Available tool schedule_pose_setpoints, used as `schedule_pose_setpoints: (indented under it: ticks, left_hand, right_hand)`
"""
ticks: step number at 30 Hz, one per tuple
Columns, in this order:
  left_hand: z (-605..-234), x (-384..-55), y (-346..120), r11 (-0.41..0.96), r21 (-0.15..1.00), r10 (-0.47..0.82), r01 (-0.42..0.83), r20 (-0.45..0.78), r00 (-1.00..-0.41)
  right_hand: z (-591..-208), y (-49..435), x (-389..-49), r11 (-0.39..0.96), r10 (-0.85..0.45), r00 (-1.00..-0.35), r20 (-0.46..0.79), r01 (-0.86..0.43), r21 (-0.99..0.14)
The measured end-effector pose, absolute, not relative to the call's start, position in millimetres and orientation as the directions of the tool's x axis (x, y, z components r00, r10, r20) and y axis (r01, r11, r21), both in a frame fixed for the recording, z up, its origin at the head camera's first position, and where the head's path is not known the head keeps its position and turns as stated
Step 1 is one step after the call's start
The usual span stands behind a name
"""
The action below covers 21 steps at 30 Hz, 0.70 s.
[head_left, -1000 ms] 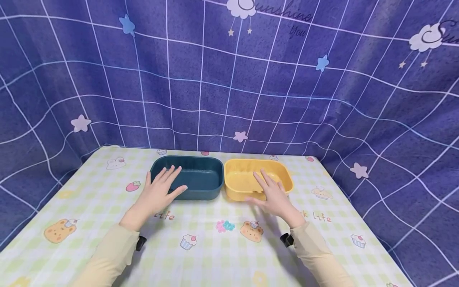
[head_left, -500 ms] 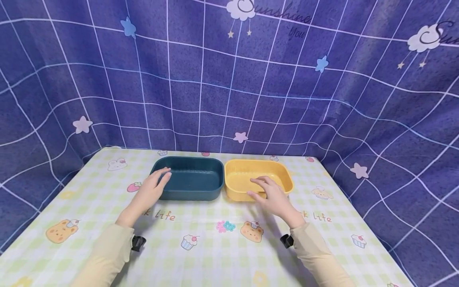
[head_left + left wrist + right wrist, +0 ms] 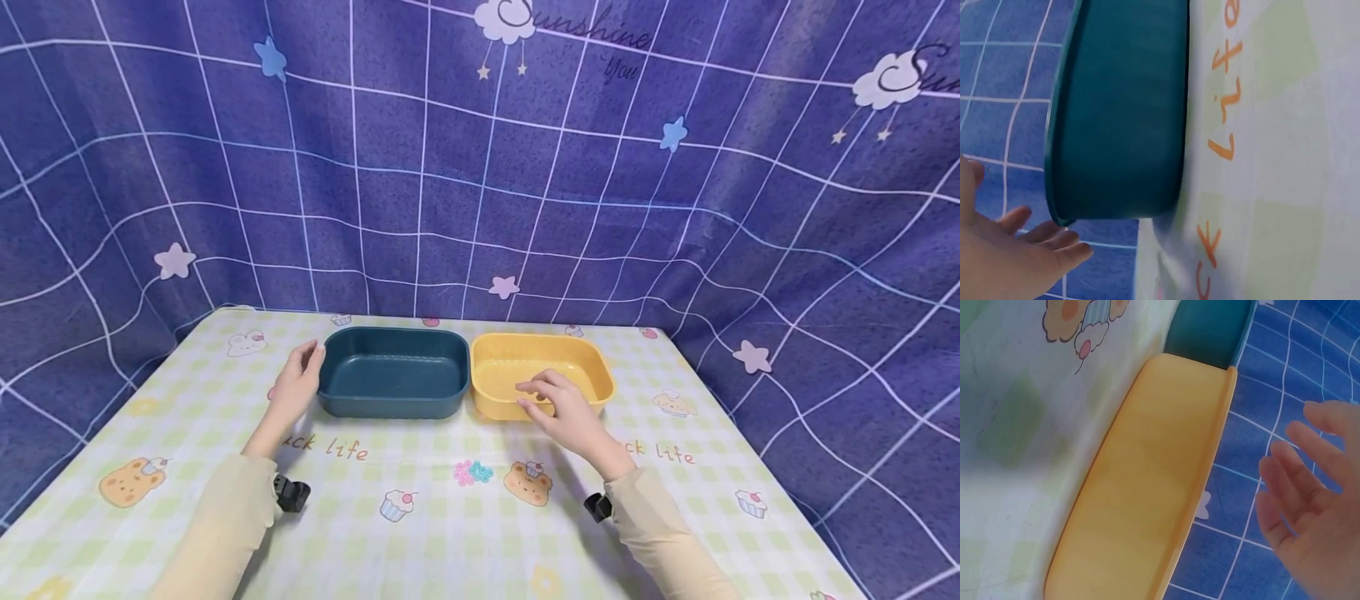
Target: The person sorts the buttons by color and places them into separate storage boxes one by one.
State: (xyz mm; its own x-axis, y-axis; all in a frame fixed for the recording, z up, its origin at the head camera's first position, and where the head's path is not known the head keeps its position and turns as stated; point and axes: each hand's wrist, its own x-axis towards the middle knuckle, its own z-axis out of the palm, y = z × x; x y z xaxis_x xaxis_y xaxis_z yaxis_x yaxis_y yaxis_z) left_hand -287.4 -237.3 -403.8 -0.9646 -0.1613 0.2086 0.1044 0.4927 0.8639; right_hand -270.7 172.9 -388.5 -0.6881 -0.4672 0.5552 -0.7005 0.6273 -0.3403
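A dark teal rectangular tub stands on the table, end to end with a yellow tub of similar shape. My left hand is at the teal tub's left end, thumb near the rim and fingers outside it. In the left wrist view its fingertips lie close by the rim corner; whether they touch cannot be told. Over the front rim of the yellow tub hovers my right hand, its fingers loosely bent and holding nothing. The right wrist view shows that hand apart from the yellow wall.
A checked cloth with printed cartoons covers the table. Small pink and teal flower shapes lie in front of the tubs. A blue gridded curtain hangs behind and at both sides. Each wrist carries a black camera.
My left hand has moved left, from over the teal tub to its outer end. The right hand's spread fingers have drawn together and bent, with the hand staying above the yellow tub.
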Motion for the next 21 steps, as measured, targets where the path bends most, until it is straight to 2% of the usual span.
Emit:
schedule_pose_setpoints:
  ticks: [12, 21]
  left_hand:
    - [-417, -306, -244, 0.423, 0.903, -0.278, -0.076, 0.049, -0.959]
    - [-417, -312, -245, 0.409, 0.909, -0.232, -0.083, 0.016, -0.972]
  right_hand:
    - [-392, 165, -266, 0.637, -0.473, -0.723, 0.503, -0.676, -0.371]
    - [-395, 162, -263, 0.617, -0.518, -0.729, 0.448, -0.681, -0.394]
